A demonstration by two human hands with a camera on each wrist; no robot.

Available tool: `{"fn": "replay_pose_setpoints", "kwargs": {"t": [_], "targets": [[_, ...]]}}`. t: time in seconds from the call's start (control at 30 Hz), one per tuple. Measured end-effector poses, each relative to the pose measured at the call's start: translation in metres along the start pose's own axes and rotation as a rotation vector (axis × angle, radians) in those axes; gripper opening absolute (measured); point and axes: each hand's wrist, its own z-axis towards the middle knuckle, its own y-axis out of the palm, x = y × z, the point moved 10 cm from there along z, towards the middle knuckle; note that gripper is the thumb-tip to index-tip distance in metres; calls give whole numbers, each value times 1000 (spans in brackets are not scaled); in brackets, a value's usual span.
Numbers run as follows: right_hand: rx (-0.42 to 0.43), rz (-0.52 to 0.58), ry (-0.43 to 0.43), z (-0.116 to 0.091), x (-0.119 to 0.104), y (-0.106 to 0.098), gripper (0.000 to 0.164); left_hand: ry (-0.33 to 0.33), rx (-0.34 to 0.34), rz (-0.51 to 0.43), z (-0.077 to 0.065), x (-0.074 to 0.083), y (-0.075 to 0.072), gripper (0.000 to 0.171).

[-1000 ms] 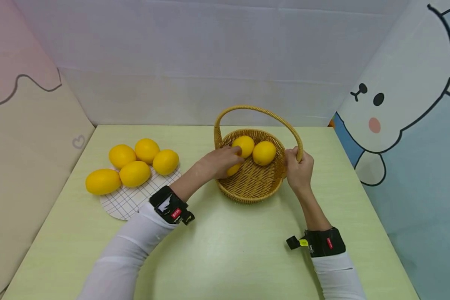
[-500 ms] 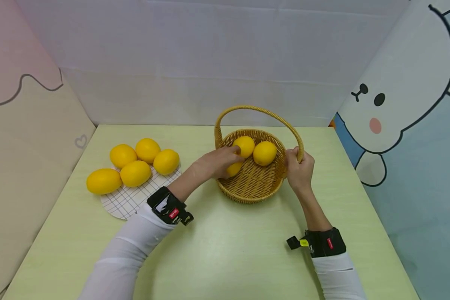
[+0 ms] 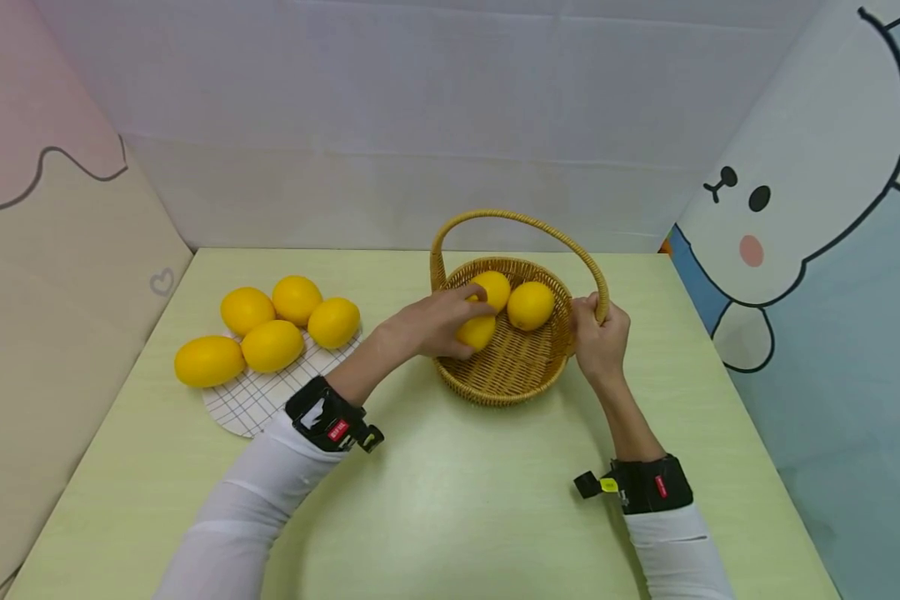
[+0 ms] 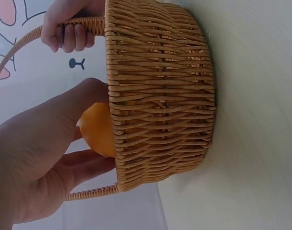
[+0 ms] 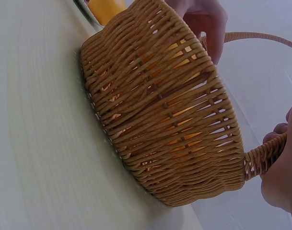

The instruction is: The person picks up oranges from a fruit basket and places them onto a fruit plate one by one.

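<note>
A round wicker basket (image 3: 507,392) with a tall arched handle (image 3: 516,218) stands towards the back of the table. My left hand (image 3: 441,323) reaches in over its left side, thumb and fingers round a lemon (image 3: 477,333). In the left wrist view that lemon (image 4: 96,129) bulges above the rim between thumb and fingers. Two more lemons lie at the back of the basket, a left one (image 3: 498,287) beside my fingertips and a right one (image 3: 531,306). My right hand (image 3: 602,340) grips the handle's right foot, fingers curled round it.
Left of the basket, several lemons (image 3: 272,346) sit at a round white plate with a grid pattern (image 3: 243,408). A pale wall (image 3: 345,200) rises behind the table (image 3: 420,500), with printed side walls left and right.
More of the lemon under my left hand shows now, further right in the basket. My left wrist has drawn back slightly to the left. The right hand keeps its place on the handle.
</note>
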Motion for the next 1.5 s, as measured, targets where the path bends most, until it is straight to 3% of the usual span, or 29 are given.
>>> {"fn": "replay_pose_setpoints", "kwargs": {"t": [0.23,0.8,1.2,1.5], "targets": [[-2,-1,5,1,2,1,44,53,103,-124,-7,9,-15,66],[-3,2,-7,3,1,2,43,186,348,-272,-22,30,-44,64],[1,-6,7,2,3,0,43,198,400,-283,-34,32,-49,65],[8,-5,7,2,3,-1,42,188,449,-276,-55,21,-51,65]]}}
